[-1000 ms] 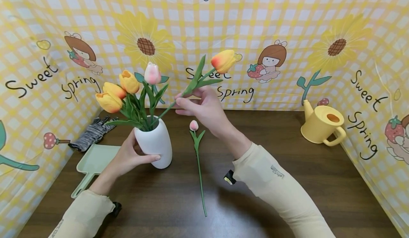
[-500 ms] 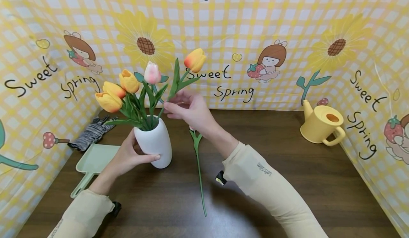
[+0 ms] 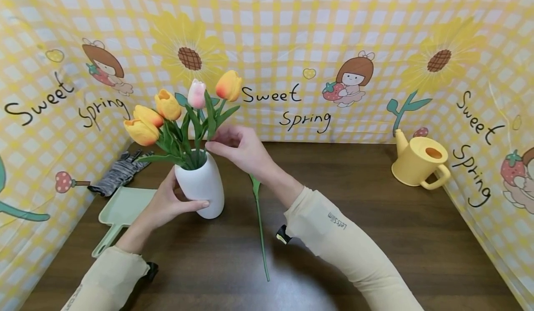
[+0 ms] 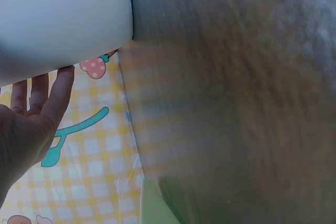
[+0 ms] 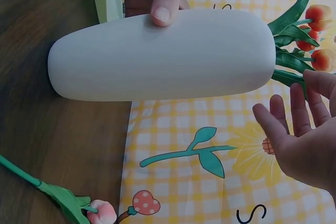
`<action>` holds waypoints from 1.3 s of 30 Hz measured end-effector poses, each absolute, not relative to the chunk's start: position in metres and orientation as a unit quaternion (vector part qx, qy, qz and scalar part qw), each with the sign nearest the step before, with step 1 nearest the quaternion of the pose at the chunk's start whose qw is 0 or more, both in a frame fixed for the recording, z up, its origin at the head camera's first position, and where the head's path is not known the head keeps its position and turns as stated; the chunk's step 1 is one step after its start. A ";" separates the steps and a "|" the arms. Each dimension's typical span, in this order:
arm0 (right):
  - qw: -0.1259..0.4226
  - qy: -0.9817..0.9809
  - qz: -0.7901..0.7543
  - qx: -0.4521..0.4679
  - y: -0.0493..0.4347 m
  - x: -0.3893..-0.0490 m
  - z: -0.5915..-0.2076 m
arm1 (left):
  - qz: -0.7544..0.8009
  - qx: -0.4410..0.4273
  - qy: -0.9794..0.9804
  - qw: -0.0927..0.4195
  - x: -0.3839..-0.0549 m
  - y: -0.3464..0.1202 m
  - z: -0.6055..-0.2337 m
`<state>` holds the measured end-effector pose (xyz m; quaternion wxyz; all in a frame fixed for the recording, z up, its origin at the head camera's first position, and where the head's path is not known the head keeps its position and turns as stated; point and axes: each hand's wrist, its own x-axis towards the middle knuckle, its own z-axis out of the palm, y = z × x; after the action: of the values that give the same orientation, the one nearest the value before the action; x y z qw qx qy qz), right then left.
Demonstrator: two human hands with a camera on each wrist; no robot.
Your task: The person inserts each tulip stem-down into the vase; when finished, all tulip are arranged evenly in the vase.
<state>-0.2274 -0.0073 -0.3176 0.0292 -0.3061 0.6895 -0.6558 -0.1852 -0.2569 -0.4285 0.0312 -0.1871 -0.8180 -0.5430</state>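
Observation:
My left hand [image 3: 164, 206] holds the white vase [image 3: 203, 190] round its left side, thumb across the front; the vase stands upright on the table. At the vase mouth, my right hand [image 3: 244, 151] pinches the stem of an orange-yellow tulip [image 3: 229, 86], whose bloom rises above the fingers. The lower stem goes down into the vase. Also in the vase are several yellow tulips [image 3: 143, 125] and a pink-white tulip [image 3: 197, 94]. Another tulip [image 3: 261, 237] lies on the table, its bloom hidden behind my right arm in the head view; its pink bloom [image 5: 102, 212] shows in the right wrist view.
A pale green dustpan [image 3: 125, 206] lies left of the vase, with a grey knit glove [image 3: 118, 174] behind it. On the right stands a yellow watering can [image 3: 419, 162]. Yellow checked cloth [image 3: 267, 37] encloses the dark wooden table [image 3: 375, 237] at the back and sides.
My right hand has moved left and down with the orange-yellow tulip, bringing it upright next to the pink-white one and deeper into the vase. My left hand and the vase stay put.

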 end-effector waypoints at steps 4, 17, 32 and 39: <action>0.030 0.705 -0.644 -0.295 -0.009 -0.227 -0.319 | -0.543 -0.186 -0.818 0.031 -0.185 -0.257 -0.430; 0.110 0.748 -0.600 -0.259 -0.005 -0.227 -0.325 | -0.532 -0.196 -0.823 0.040 -0.185 -0.257 -0.429; 0.194 0.722 -0.629 -0.211 0.024 -0.225 -0.343 | -0.525 -0.189 -0.828 0.044 -0.186 -0.259 -0.429; 0.209 0.751 -0.594 -0.198 0.050 -0.215 -0.366 | -0.524 -0.189 -0.829 0.043 -0.187 -0.259 -0.429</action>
<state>-0.2145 0.0496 -0.3655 0.2093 -0.1976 0.7511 -0.5941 -0.1867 -0.2588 -0.4291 0.0425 -0.1886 -0.8293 -0.5242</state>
